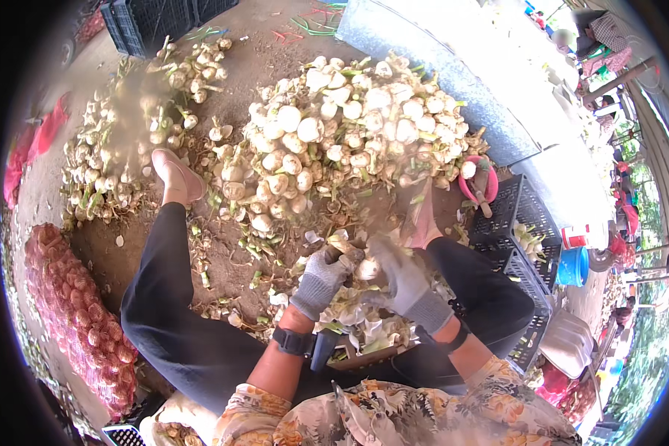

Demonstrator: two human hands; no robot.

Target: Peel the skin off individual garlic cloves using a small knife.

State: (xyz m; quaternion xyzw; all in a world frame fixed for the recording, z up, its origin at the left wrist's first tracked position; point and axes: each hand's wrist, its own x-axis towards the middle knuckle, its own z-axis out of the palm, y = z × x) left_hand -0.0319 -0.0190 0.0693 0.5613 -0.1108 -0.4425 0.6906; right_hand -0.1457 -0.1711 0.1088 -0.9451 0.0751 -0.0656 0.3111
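Observation:
My left hand [322, 279], in a grey knitted glove, grips a garlic bulb [367, 269] with a tan stem and loose husk above it. My right hand [404, 276], gloved the same way and blurred, is just right of the bulb with thumb and fingers spread; whether its fingertips touch the bulb is hard to tell. Beneath both hands, pale peeled skins [376, 331] fill a shallow container [362, 358] between my legs. Ahead of my hands rises a large heap of whitish garlic bulbs [334, 131] with cut green stems.
A second bulb heap [103, 161] spreads at far left, above a full red mesh sack [78, 318]. On the right are a pink basket [493, 187] with a wooden-handled tool, black crates [521, 217] and a blue bucket [572, 266]. A metal sheet [451, 72] borders the large heap.

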